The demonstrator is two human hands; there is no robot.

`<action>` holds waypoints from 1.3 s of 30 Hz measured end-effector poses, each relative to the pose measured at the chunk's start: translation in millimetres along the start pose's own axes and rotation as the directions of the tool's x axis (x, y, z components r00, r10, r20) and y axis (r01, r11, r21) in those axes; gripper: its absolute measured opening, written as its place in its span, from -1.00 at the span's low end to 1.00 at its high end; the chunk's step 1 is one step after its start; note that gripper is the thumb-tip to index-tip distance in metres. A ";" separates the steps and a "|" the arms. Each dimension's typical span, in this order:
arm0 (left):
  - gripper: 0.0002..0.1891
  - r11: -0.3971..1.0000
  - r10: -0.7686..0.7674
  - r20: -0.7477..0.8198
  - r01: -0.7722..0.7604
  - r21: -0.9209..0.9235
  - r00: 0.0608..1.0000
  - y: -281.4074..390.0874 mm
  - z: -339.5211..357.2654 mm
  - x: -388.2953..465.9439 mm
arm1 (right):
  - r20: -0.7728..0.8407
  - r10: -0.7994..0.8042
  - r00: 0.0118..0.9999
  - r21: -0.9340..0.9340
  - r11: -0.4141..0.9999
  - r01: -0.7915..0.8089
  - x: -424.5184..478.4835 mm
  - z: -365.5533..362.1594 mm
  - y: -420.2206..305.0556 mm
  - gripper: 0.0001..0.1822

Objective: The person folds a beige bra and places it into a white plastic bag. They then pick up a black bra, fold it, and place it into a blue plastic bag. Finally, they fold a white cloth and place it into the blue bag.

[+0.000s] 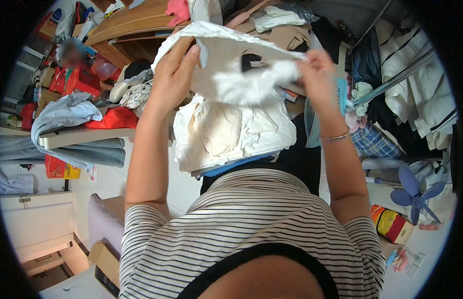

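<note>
A white cloth garment (227, 71) is stretched in the air between my two hands, partly blurred. My left hand (177, 73) grips its gathered upper edge at the left, the thumb lying over the fabric. At the other end, my right hand (317, 73) pinches the edge; its fingers are blurred. Through an opening in the garment a dark patch shows. Below it, on my lap, lies a stack of folded white and cream clothes (235, 130). A blue folded cloth (239, 164) sticks out at the bottom of the stack, above my black trousers (298, 160).
Left of me, a light blue garment (67, 116) and a red cloth (113, 118) lie on a white ledge. A wooden desk (123, 24) stands ahead. At right are a metal rail (397, 76), hanging white clothes (399, 86) and a purple-bladed fan (417, 202).
</note>
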State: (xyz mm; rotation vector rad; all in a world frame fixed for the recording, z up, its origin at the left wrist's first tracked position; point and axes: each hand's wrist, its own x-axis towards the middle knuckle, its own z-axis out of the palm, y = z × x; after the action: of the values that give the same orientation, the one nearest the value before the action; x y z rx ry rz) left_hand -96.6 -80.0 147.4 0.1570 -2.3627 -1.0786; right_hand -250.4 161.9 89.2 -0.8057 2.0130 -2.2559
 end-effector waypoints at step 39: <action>-0.83 0.901 -0.112 0.101 0.058 0.431 0.989 -43.8 17.7 -91.3 | 0.258 0.001 0.966 -0.347 0.933 0.092 -46.5 -5.8 -52.4 -0.83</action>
State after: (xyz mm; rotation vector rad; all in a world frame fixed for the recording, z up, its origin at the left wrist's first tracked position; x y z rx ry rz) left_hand -32.9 -69.0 67.5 0.3639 -2.6992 -0.6026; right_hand -195.3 192.2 120.9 -1.1116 2.3221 -1.7111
